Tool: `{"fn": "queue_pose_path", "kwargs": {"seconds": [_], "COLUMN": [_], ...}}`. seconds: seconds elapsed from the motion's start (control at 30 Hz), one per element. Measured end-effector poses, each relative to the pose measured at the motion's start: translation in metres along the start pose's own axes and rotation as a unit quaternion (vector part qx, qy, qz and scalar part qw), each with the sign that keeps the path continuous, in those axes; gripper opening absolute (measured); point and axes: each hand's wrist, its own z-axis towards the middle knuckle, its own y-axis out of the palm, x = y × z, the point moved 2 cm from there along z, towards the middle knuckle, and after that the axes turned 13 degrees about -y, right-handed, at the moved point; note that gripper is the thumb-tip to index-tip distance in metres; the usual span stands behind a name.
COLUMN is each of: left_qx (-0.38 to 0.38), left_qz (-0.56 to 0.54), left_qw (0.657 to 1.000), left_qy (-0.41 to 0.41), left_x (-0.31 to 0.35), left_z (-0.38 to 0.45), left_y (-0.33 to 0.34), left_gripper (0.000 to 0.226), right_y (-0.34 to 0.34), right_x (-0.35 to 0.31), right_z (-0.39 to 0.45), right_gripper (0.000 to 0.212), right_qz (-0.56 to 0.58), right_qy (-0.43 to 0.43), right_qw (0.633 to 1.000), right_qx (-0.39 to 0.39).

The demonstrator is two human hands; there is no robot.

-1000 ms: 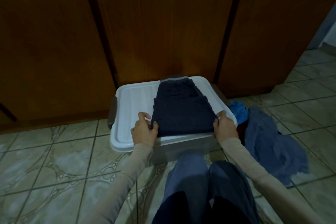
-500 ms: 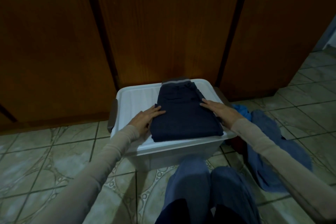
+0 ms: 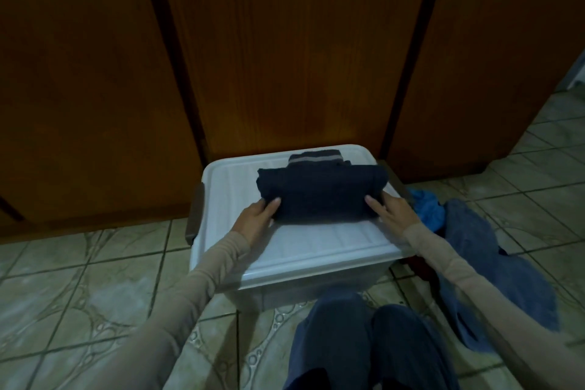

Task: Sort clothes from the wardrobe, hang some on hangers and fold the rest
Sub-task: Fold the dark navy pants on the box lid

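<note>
Your left hand point(image 3: 253, 221) and right hand point(image 3: 391, 213) now pinch the dark navy folded garment point(image 3: 319, 191), apparently doubled shorter than a moment ago, on the white plastic box lid point(image 3: 332, 241); folding nears completion.

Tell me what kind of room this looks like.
Probably a bedroom or dressing area at home: tall wooden wardrobe doors, a tiled floor, and loose blue clothes beside a plastic storage box.

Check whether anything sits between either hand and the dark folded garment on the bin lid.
Nothing visible does. The left hand and right hand already touch the near edge of the folded navy garment, which lies on the white bin lid.
</note>
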Motion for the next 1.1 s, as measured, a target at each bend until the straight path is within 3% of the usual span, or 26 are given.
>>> {"fn": "queue_pose_path", "kwargs": {"seconds": [0.1, 0.17, 0.27, 0.43, 0.63, 0.73, 0.83, 0.93, 1.03, 1.1], "left_qx": [0.107, 0.156, 0.198, 0.224, 0.217, 0.205, 0.226, 0.278, 0.325, 0.288], "left_qz": [0.089, 0.149, 0.226, 0.264, 0.246, 0.282, 0.329, 0.343, 0.345, 0.379], "left_qw": [0.990, 0.976, 0.954, 0.938, 0.944, 0.935, 0.914, 0.894, 0.881, 0.877], "left_qy": [0.030, 0.021, -0.001, -0.027, -0.042, -0.058, -0.076, -0.074, -0.001, 0.069], "left_x": [0.013, 0.020, 0.025, 0.023, 0.026, 0.029, 0.034, 0.042, 0.052, 0.061], "left_z": [0.002, 0.005, 0.010, 0.026, 0.040, 0.045, 0.044, 0.037, 0.035, 0.038], "left_y": [0.010, 0.020, 0.031, 0.036, 0.034, 0.034, 0.032, 0.036, 0.048, 0.062], "left_gripper": [0.051, 0.052, 0.058, 0.057, 0.055, 0.056, 0.054, 0.042, 0.049, 0.051], "right_y": [0.006, 0.009, 0.014, 0.014, 0.009, 0.007, 0.006, -0.002, -0.009, -0.013], "right_x": [-0.014, -0.015, -0.006, -0.010, -0.010, -0.008, -0.008, -0.013, -0.018, -0.022], "right_z": [-0.002, -0.003, -0.001, 0.004, 0.015, 0.019, 0.024, 0.032, 0.045, 0.055], "right_gripper": [0.042, 0.045, 0.045, 0.041, 0.051, 0.046, 0.039, 0.034, 0.036, 0.036], "right_qz": [-0.023, -0.026, -0.032, 0.088, 0.065, 0.018, -0.026, -0.044, -0.044, -0.061], "right_qy": [0.011, 0.062, 0.161, 0.152, 0.196, 0.224, 0.215, 0.160, 0.090, 0.065], "right_qw": [0.998, 0.995, 0.985, 0.968, 0.972, 0.973, 0.973, 0.975, 0.980, 0.980], "right_qx": [0.052, 0.075, 0.061, 0.178, 0.115, 0.055, 0.076, 0.148, 0.173, 0.179]}}
